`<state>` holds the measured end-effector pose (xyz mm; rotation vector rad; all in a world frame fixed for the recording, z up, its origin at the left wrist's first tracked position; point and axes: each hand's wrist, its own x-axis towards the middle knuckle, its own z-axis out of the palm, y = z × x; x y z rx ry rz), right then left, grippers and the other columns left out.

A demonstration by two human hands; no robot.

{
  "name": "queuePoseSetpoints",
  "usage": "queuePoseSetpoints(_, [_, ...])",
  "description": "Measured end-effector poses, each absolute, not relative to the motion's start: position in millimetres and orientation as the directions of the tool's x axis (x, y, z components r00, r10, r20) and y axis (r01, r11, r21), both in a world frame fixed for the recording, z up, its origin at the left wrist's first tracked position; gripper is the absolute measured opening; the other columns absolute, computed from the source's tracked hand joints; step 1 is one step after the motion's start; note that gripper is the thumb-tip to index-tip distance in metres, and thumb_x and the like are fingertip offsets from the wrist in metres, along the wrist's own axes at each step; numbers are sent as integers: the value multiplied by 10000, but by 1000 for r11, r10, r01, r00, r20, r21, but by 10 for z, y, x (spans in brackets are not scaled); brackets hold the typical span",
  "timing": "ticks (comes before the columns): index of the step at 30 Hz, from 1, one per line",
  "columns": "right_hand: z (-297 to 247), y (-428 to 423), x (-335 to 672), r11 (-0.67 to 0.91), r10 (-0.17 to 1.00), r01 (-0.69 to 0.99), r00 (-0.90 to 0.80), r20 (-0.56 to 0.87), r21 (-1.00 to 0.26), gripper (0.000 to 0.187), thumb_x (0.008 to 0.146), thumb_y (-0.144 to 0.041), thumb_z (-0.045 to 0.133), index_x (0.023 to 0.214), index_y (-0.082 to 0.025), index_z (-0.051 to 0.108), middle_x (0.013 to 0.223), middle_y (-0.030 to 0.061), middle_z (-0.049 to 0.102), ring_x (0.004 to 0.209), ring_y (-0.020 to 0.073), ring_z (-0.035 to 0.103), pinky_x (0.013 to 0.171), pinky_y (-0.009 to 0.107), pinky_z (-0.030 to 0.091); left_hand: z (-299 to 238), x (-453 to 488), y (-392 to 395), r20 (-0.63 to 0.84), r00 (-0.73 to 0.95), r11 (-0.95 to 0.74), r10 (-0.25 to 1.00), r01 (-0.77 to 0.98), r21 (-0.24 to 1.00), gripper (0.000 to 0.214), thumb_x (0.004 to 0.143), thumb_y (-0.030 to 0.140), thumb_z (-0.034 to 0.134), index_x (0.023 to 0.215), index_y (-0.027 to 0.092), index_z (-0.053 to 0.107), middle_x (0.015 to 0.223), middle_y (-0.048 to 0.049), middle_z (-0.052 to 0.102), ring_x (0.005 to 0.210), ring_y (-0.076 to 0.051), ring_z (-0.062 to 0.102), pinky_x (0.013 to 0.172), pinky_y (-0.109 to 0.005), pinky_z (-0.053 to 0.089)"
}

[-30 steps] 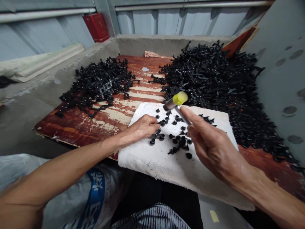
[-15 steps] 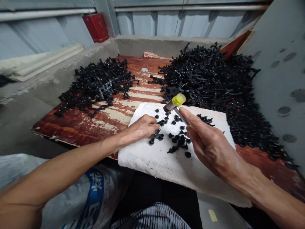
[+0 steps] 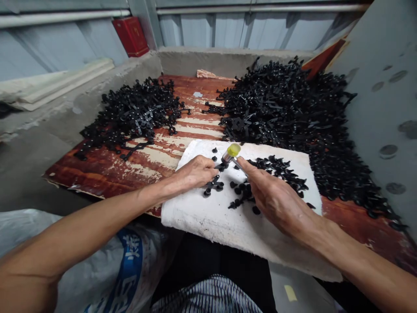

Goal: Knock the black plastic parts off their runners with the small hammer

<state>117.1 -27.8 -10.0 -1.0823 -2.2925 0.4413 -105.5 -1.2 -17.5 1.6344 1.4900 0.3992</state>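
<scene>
My right hand (image 3: 269,184) is closed around the metal handle of a small mallet (image 3: 230,153), whose head has a yellow cap on top and a dark face pointing down. That dark face is down at a black part beside my left fingertips. My left hand (image 3: 200,171) pinches a black bracket (image 3: 214,184) with round feet against the white cloth (image 3: 195,213); the fingers cover some of it. Small black round-headed pegs (image 3: 241,189) lie loose between the hands, and more black pieces (image 3: 286,174) are scattered behind my right hand.
A heap of black brackets (image 3: 140,108) lies at the left of the worn reddish board (image 3: 182,134). A larger heap (image 3: 276,104) fills the right side, against a grey panel (image 3: 384,130). A red box (image 3: 130,37) stands on the ledge; a plastic bag (image 3: 97,261) is at lower left.
The mallet has swung down and left, so its head has come from above the cloth to the part at my left fingertips. My left hand stays in place.
</scene>
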Motion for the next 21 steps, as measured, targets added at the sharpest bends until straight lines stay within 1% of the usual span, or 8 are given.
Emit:
queuePoseSetpoints(1, [-112,-271,1176,626,777,594,-534,334,-505,591,854,-83,408,1437,-132,491,1032,135,744,957,279,708,878,492,571,-171,-1052,-11,-317,224,99,922,654,750,260,829,257,503,593,185,420,505,51,364,437,-65,313,417,-231,202])
queuePoseSetpoints(3, [-99,-274,1182,649,760,581,-522,387,-491,572,889,-93,411,1459,-126,455,1128,148,723,958,252,707,891,466,570,-177,-1050,-5,-315,223,96,923,658,747,259,824,262,511,592,184,425,505,49,371,439,-67,319,420,-230,202])
queuePoseSetpoints(7, [-32,-315,1162,690,723,540,-471,506,-482,577,931,-87,400,1502,-169,379,1423,132,557,1223,238,593,1005,443,502,-207,-1044,11,-291,236,75,927,645,760,251,822,265,518,598,180,443,511,45,385,448,-69,335,422,-226,216])
queuePoseSetpoints(10, [-59,-355,1158,632,774,538,-469,424,-558,530,936,-127,404,1462,-170,449,1314,141,634,1040,227,678,913,422,558,-191,-1045,8,-318,208,125,925,623,772,255,829,264,521,600,178,451,508,40,400,436,-66,340,413,-218,225])
queuePoseSetpoints(12, [-88,-400,1185,489,868,543,-380,319,-683,493,939,-194,435,1428,-198,495,1051,109,715,706,172,674,702,361,609,-161,-1063,0,-336,207,168,919,565,807,250,836,269,531,614,177,460,506,46,390,418,-59,319,398,-210,210])
queuePoseSetpoints(14, [-98,-466,1233,274,952,476,-257,166,-836,473,939,-279,469,1408,-242,511,763,27,654,473,117,527,454,263,541,-130,-1099,-7,-365,209,228,907,484,845,243,845,275,529,631,177,468,499,54,370,395,-50,283,378,-205,175])
queuePoseSetpoints(17, [-101,-592,1315,-45,986,250,-144,-83,-967,501,907,-428,551,1392,-313,502,639,-40,528,404,94,409,293,184,384,-101,-1164,-8,-418,261,311,870,365,877,254,850,298,532,637,178,466,497,57,369,375,-41,258,363,-197,140])
queuePoseSetpoints(21, [-197,-780,1381,-231,970,13,-68,-231,-973,601,814,-533,666,1367,-367,503,667,-47,534,427,91,405,279,174,377,-94,-1213,9,-425,335,320,841,325,890,263,816,318,581,628,173,469,503,60,377,370,-30,235,359,-192,126])
